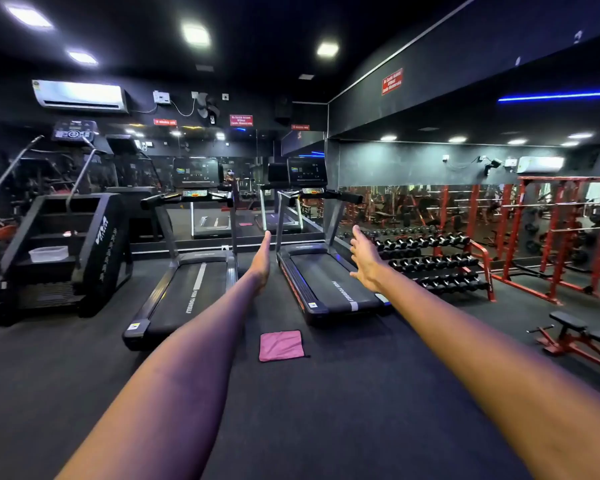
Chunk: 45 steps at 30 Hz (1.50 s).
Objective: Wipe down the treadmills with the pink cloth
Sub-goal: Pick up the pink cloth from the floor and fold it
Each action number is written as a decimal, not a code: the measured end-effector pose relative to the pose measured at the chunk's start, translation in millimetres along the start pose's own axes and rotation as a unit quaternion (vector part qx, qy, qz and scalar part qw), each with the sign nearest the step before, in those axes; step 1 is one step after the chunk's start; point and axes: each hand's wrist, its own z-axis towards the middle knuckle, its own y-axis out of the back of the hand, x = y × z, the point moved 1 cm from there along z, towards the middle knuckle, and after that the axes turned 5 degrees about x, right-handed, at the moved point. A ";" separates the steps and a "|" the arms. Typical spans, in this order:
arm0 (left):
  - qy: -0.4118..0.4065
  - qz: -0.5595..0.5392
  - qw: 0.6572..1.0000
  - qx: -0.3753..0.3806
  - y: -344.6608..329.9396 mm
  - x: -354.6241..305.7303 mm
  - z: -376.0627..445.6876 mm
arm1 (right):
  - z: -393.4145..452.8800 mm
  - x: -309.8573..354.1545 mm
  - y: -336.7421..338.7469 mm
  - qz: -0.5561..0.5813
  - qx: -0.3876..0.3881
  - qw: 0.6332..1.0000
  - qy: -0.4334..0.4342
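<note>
Fingers of the left hand (261, 260) and right hand (363, 258) are straight and empty, so wiping looks unstarted: the square pink cloth (281, 345) lies on the floor near two black treadmills (187, 289).

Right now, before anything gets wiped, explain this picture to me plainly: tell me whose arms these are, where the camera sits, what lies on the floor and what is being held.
There is one picture, taken by a wide-angle camera worn on a person's head, looking forward and down. No robot is involved; the two bare arms reaching out belong to that person.

The left hand and the right hand are both stretched forward with straight fingers, and neither holds anything.

The pink cloth lies flat on the dark floor, untouched, below and between the arms. Beyond it stand two treadmills side by side: the left treadmill and the right treadmill. A stair-climbing machine stands further left, and a dumbbell rack on the right.
</note>
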 end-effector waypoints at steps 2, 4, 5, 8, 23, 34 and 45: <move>0.004 0.003 1.000 -0.009 -2.1 -2.8 0.9 | 0.5 3.7 -1.1 -0.007 -0.010 1.000 -0.001; 0.007 0.010 1.000 -0.001 -4.7 -3.3 2.8 | 1.0 7.9 -2.3 -0.014 0.000 1.000 0.008; 0.007 0.011 1.000 0.003 -5.9 -3.3 4.1 | 2.5 9.9 -2.3 -0.016 0.002 1.000 0.014; 0.005 0.005 1.000 0.007 -5.8 -1.6 7.6 | 9.2 14.0 -0.3 -0.024 0.010 0.999 0.025; 0.015 0.005 1.000 -0.019 -28.5 42.3 47.1 | 64.4 -34.1 16.4 -0.041 0.049 0.998 -0.010; 0.054 0.001 0.998 -0.026 -25.6 125.4 122.3 | 152.3 -100.1 8.1 -0.017 0.052 0.996 -0.063; 0.106 -0.007 0.994 -0.025 10.7 204.8 267.7 | 310.0 -153.6 2.2 0.021 0.022 0.996 -0.090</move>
